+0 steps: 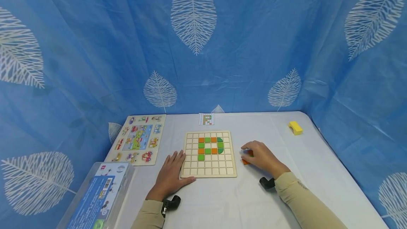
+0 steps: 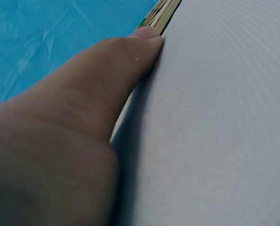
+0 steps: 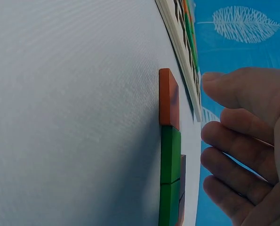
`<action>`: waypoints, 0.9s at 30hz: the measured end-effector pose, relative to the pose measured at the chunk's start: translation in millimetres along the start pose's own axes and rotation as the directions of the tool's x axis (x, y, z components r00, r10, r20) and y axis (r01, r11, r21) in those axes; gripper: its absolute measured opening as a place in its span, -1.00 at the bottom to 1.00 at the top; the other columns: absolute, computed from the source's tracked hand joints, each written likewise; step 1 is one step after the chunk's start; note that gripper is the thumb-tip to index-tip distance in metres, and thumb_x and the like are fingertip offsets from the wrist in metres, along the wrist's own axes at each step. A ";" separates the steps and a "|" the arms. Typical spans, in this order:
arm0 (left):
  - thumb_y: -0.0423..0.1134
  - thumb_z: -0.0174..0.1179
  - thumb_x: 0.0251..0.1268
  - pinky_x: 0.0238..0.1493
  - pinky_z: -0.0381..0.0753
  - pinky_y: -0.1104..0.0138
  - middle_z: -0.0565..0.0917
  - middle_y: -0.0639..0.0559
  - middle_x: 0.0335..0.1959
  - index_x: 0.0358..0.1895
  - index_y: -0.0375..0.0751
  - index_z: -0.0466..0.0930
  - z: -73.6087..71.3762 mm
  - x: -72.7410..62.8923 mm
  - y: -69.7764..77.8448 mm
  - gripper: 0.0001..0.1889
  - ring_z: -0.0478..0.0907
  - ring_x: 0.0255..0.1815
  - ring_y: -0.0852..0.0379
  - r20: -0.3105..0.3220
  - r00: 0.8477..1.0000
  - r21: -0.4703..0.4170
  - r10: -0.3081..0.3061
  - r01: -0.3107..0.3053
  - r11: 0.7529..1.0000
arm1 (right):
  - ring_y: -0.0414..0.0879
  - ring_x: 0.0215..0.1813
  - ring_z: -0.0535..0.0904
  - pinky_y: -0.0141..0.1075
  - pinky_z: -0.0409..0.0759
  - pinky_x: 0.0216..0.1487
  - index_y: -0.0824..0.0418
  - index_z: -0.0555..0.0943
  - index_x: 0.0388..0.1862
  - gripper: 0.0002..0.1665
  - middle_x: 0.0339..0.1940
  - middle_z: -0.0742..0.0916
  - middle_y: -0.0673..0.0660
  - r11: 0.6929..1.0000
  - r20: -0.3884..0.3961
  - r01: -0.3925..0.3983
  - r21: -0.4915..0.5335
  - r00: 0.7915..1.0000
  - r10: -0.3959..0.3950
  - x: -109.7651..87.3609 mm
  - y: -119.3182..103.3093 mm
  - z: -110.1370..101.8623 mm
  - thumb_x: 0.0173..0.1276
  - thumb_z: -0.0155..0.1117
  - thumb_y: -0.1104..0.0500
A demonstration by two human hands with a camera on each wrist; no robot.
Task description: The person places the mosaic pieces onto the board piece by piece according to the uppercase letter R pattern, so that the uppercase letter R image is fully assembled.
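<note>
A wooden grid board lies on the white-covered table, with green and orange tiles set in several of its squares; two green pieces at the right have rounded corners. My left hand rests at the board's near left corner, fingers along its left edge. In the left wrist view the thumb reaches the board's edge. Right of the board, my right hand hovers over loose tiles, fingers slightly bent and nothing between them. The right wrist view shows an orange tile and green tiles in a row below that hand.
A small pattern card lies behind the board. To the left are a wooden picture puzzle and a clear plastic box with a printed label. A yellow arch block sits at the far right. Blue leaf-print curtains surround the table.
</note>
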State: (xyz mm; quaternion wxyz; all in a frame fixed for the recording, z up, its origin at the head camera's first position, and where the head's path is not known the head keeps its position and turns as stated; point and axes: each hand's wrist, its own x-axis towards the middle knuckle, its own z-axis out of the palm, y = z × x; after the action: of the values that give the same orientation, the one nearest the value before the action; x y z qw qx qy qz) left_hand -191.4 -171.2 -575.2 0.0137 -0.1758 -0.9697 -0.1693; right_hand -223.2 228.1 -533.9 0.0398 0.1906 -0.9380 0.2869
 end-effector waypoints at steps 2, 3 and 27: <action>0.63 0.23 0.10 0.65 -0.09 -0.03 0.21 -0.08 0.67 0.65 -0.21 0.24 -0.1 -0.1 -0.2 0.22 0.01 0.68 -0.13 -0.003 1.000 0.001 0.003 -0.003 1.000 | 0.03 0.06 0.67 0.02 0.68 0.15 0.25 0.79 0.05 -0.64 0.00 0.78 0.07 1.000 0.002 -0.003 -0.002 1.000 0.003 -0.8 0.1 -0.4 0.31 0.61 0.19; 0.63 0.23 0.10 0.65 -0.09 -0.03 0.22 -0.08 0.66 0.65 -0.21 0.25 -0.2 -0.2 -0.4 0.22 0.01 0.68 -0.13 -0.005 1.000 0.002 0.004 -0.004 1.000 | 0.02 0.05 0.67 0.02 0.69 0.14 0.25 0.79 0.06 -0.64 0.00 0.78 0.08 1.000 0.005 -0.004 -0.002 1.000 0.004 -1.1 0.1 -0.6 0.31 0.61 0.18; 0.61 0.26 0.10 0.65 -0.07 -0.04 0.23 -0.08 0.66 0.65 -0.21 0.25 1.3 -0.8 -0.2 0.21 0.03 0.68 -0.13 -0.017 1.000 0.011 0.004 -0.004 1.000 | -0.07 -0.01 0.66 -0.05 0.71 0.09 0.25 0.78 0.08 -0.53 -0.01 0.78 0.05 0.998 0.071 0.066 0.008 0.995 -0.067 -11.3 4.4 -4.7 0.18 0.70 0.25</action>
State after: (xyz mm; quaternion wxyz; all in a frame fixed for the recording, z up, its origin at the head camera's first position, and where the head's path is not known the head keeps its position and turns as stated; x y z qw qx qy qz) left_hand -190.7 -171.2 -576.5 0.0231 -0.1763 -0.9701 -0.1652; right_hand -214.6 237.8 -534.4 0.0153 0.2320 -0.9310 0.2813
